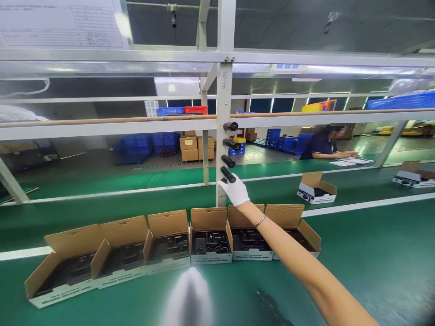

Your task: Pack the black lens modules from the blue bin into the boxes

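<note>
While six open boxes (211,259) arc along the green table (360,262) from eight o'clock round to four, black parts (212,237) nested inside, the action sits near the centre! Left hand out of view, so no call there. At the middle stands the white post (223,102), four black cylinders (231,127) jutting out in a column, and just off centre, towards four o'clock, the lowest cylinder (228,174), angled downwards. Up from four o'clock comes the right hand (237,191), gloved in white, touching that one! How firmly the grip pinches it, I cannot tell. Good form, I'd judge: thumb and fingers opposed around the barrel, any move straight along its axis, knuckles clear of the neighbour above, and forearm held high over the box flaps. Out at three, a co-worker (314,145) sits over some papers (353,161).
</note>
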`<state>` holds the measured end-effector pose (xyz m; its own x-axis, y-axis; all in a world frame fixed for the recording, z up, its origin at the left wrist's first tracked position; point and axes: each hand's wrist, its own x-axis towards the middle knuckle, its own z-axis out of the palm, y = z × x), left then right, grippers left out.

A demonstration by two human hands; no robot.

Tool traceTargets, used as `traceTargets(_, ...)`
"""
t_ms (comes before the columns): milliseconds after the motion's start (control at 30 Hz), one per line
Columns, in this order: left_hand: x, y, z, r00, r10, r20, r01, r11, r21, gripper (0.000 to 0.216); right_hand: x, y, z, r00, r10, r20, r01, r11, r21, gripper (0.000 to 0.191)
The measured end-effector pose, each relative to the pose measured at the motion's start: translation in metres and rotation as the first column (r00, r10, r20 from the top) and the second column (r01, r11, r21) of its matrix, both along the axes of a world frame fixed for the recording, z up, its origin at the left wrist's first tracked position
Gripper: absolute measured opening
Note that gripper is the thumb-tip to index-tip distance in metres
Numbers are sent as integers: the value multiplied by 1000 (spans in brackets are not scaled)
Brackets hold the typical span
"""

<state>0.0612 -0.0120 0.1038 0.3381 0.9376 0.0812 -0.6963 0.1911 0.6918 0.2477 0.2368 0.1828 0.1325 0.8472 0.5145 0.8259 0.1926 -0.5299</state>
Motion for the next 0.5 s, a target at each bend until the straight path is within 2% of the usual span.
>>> traceTargets(133,7,15,-7,999,26,31,-22,993,-113,36,10,-8,3,1000,26,5,-25,997,-68,23)
traceTargets(233,16,28,-15,998,31,59,-15,967,-254,34,18,-51,1,984,177,35,-168,967,-193,19)
traceTargets(367,32,44,-31,991,-109,73,125,953,-275,42,17,-145,-6,834,549,43,-512,802,-309,16)
traceTargets(433,43,47,-37,977,-206,48,211,933,-293,51,14,-184,-9,674,732,96,-681,667,-303,18)
traceTargets(500,52,46,-40,966,-257,6,247,923,-296,55,10,-206,-11,553,821,142,-769,568,-294,19)
